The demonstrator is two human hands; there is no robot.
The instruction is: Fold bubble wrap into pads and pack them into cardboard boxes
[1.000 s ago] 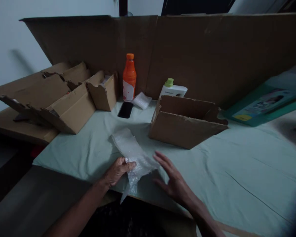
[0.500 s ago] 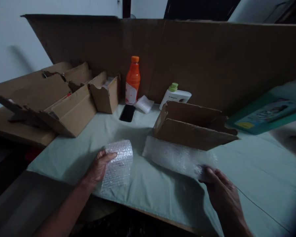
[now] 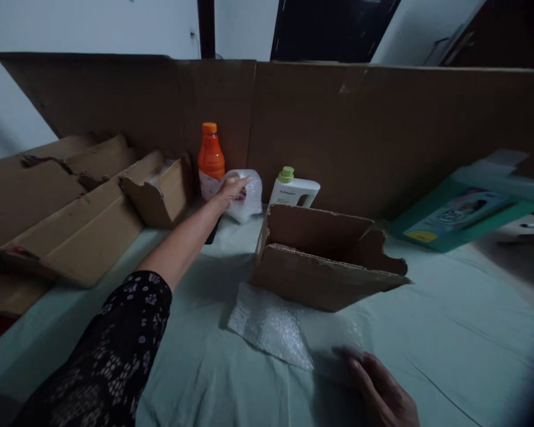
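The small bubble-wrap piece (image 3: 249, 198) sits at the back of the worktop (image 3: 449, 332), just beside the orange bottle (image 3: 210, 155) and close to the white bottle with the green cap (image 3: 293, 188). The left hand (image 3: 234, 188), at the end of a fully stretched arm in a dark flowered sleeve (image 3: 115, 356), has its fingers curled over the top edge of the piece and is gripping it. The piece looks raised on its edge rather than lying flat.

Nearer the person, a larger bubble-wrap sheet (image 3: 271, 325) lies spread on the pale green cloth. Its far edge touches the front wall of the open cardboard box (image 3: 324, 279). The right hand (image 3: 382, 394) rests on the sheet's near right corner with its fingers loose and spread, clasping nothing.

Both pieces of wrap should be very light, soft and floppy. They would likely crumple under a pinch, sag when lifted and slide easily on the cloth. An edge or corner taken between thumb and fingers probably gives the surest hold, since the bubbled face has nothing firm to grip. Nothing about them looks fragile.

To the left lie flattened cartons (image 3: 71, 225) and a small open carton (image 3: 160, 193). A tall cardboard screen (image 3: 382, 130) stands along the back. A teal box (image 3: 454, 216) lies well apart on the right.
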